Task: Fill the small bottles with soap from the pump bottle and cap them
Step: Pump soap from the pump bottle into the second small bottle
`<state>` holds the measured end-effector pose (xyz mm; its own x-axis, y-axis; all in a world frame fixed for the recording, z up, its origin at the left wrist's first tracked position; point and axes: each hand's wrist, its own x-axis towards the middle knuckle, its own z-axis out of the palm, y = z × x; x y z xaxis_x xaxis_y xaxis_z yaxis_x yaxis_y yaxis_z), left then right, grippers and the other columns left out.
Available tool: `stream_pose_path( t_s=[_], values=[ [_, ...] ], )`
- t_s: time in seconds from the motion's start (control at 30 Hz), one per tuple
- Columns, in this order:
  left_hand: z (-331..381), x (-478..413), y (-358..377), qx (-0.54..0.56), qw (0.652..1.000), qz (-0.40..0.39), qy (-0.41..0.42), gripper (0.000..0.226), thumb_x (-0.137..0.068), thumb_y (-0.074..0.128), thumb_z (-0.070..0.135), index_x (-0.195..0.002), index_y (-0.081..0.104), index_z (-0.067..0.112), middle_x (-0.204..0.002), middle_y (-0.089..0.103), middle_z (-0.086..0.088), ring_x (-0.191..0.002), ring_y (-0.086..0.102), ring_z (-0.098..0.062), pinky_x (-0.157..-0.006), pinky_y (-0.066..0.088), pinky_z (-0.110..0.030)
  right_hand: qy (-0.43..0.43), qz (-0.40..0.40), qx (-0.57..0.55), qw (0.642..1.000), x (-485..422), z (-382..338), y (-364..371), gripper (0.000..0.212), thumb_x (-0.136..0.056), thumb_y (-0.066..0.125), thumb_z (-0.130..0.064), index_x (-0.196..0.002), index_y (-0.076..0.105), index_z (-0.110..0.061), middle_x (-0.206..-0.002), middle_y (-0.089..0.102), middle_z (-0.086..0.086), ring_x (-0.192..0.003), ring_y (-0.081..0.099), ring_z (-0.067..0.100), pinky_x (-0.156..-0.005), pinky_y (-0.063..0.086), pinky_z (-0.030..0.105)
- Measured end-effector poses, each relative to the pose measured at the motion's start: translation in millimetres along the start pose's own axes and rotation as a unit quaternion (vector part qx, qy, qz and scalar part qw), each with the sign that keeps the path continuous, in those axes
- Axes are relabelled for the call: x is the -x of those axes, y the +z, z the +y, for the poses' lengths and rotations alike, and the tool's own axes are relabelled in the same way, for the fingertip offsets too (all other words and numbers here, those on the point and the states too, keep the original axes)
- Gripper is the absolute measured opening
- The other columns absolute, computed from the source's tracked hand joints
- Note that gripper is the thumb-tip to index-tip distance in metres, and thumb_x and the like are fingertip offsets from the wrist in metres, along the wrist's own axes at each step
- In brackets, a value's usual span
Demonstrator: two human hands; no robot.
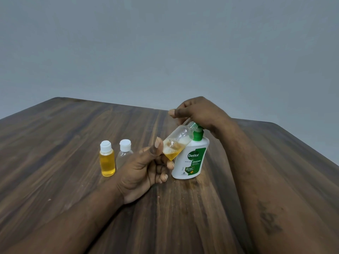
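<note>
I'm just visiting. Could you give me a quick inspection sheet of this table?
Surface: wooden table, dark grain.
Job's things: pump bottle upright; open small bottle tilted at its nozzle, partly filled; full capped bottle and clear capped bottle stand at left.
Clutter: nothing seen.
Hands: left hand holds the tilted bottle; right hand rests on the pump, fingers hidden.
Cables: nothing seen.
Surroundings: plain grey wall.
</note>
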<state>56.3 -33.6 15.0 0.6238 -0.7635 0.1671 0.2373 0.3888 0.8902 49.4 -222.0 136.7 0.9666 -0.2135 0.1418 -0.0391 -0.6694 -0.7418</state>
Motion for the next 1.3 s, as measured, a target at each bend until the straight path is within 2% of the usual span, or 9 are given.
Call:
stream_pose_path(
  t_s=[0.17, 0.27, 0.37, 0.5, 0.63, 0.73, 1.03, 1.13, 1.3],
  values=[
    [-3.7, -3.2, -2.2, -0.023, 1.000, 0.002, 0.003, 0.081, -0.049, 0.090, 0.069, -0.089, 0.058, 0.006, -0.071, 0.059, -0.010, -0.057, 0.058, -0.016, -0.051, 0.051, -0.026, -0.049, 0.065, 0.027, 0.996, 1.8, -3.9, -1.2, 0.034, -0.087, 0.081, -0.045, -0.086, 0.074, -0.012, -0.075, 0.077, -0.004, -0.071, 0.068, 0.009, -0.075, 0.057, 0.034],
    [-5.1, -3.6, -5.5, -0.018, 1.000, 0.002, 0.001, 0.074, -0.057, 0.087, 0.068, -0.092, 0.060, 0.008, -0.075, 0.058, -0.010, -0.060, 0.058, -0.017, -0.053, 0.051, -0.027, -0.018, 0.020, 0.029, 0.999, 0.5, -2.7, 0.2, 0.030, -0.089, 0.079, -0.042, -0.084, 0.074, -0.013, -0.079, 0.076, -0.002, -0.075, 0.066, 0.012, -0.077, 0.054, 0.035],
    [-3.8, -2.0, -4.2, -0.020, 1.000, 0.005, -0.004, 0.075, -0.055, 0.087, 0.070, -0.091, 0.063, 0.010, -0.074, 0.059, -0.009, -0.059, 0.057, -0.016, -0.053, 0.050, -0.026, 0.041, -0.033, 0.018, 0.998, -0.1, 2.8, 2.0, 0.023, -0.089, 0.079, -0.036, -0.086, 0.077, -0.013, -0.083, 0.072, -0.004, -0.074, 0.062, 0.013, -0.069, 0.047, 0.030],
    [0.2, 1.3, -1.1, -0.007, 1.000, -0.001, -0.009, 0.062, -0.060, 0.085, 0.072, -0.089, 0.076, 0.017, -0.075, 0.064, -0.009, -0.058, 0.055, -0.015, -0.053, 0.048, -0.023, 0.033, -0.039, 0.009, 0.999, -0.2, 2.4, 0.2, 0.026, -0.087, 0.081, -0.040, -0.081, 0.075, -0.015, -0.095, 0.077, 0.002, -0.080, 0.065, 0.016, -0.075, 0.049, 0.034],
    [0.5, 0.9, 1.8, -0.008, 1.000, -0.003, -0.010, 0.061, -0.061, 0.085, 0.073, -0.089, 0.078, 0.019, -0.077, 0.066, -0.007, -0.060, 0.056, -0.014, -0.054, 0.048, -0.023, -0.006, 0.022, 0.014, 1.000, 0.2, -0.7, -1.9, 0.033, -0.087, 0.081, -0.043, -0.086, 0.075, -0.011, -0.077, 0.077, -0.003, -0.075, 0.066, 0.012, -0.075, 0.051, 0.032],
    [1.2, 1.9, 3.2, -0.006, 1.000, -0.007, -0.005, 0.061, -0.061, 0.085, 0.072, -0.089, 0.079, 0.019, -0.077, 0.066, -0.007, -0.060, 0.057, -0.014, -0.054, 0.049, -0.023, -0.041, 0.065, 0.032, 0.997, 1.2, -3.3, -3.1, 0.032, -0.086, 0.081, -0.046, -0.083, 0.073, -0.016, -0.073, 0.076, -0.006, -0.073, 0.067, 0.009, -0.070, 0.055, 0.030],
    [3.0, 3.9, 2.1, 0.005, 1.000, 0.002, -0.010, 0.060, -0.061, 0.086, 0.070, -0.090, 0.079, 0.019, -0.074, 0.064, -0.009, -0.059, 0.056, -0.015, -0.053, 0.050, -0.022, 0.037, -0.039, 0.040, 0.998, -0.5, 0.6, 1.7, 0.026, -0.089, 0.080, -0.037, -0.075, 0.070, -0.018, -0.080, 0.068, -0.005, -0.072, 0.060, 0.012, -0.072, 0.044, 0.030],
    [3.1, 3.4, 3.5, 0.005, 1.000, 0.000, -0.012, 0.060, -0.060, 0.086, 0.071, -0.092, 0.080, 0.021, -0.076, 0.064, -0.008, -0.059, 0.055, -0.014, -0.053, 0.049, -0.022, 0.015, -0.011, 0.033, 0.999, -0.2, -1.6, 1.0, 0.030, -0.088, 0.080, -0.041, -0.073, 0.071, -0.017, -0.076, 0.071, -0.006, -0.074, 0.063, 0.014, -0.077, 0.049, 0.035],
    [2.3, 2.8, 4.3, 0.002, 1.000, -0.007, -0.004, 0.057, -0.061, 0.086, 0.070, -0.086, 0.079, 0.019, -0.076, 0.065, -0.008, -0.059, 0.055, -0.014, -0.053, 0.048, -0.023, -0.045, 0.072, 0.055, 0.995, 2.9, -5.6, -3.1, 0.033, -0.086, 0.080, -0.049, -0.086, 0.073, -0.017, -0.075, 0.076, -0.007, -0.076, 0.070, 0.010, -0.068, 0.055, 0.029]
  ],
)
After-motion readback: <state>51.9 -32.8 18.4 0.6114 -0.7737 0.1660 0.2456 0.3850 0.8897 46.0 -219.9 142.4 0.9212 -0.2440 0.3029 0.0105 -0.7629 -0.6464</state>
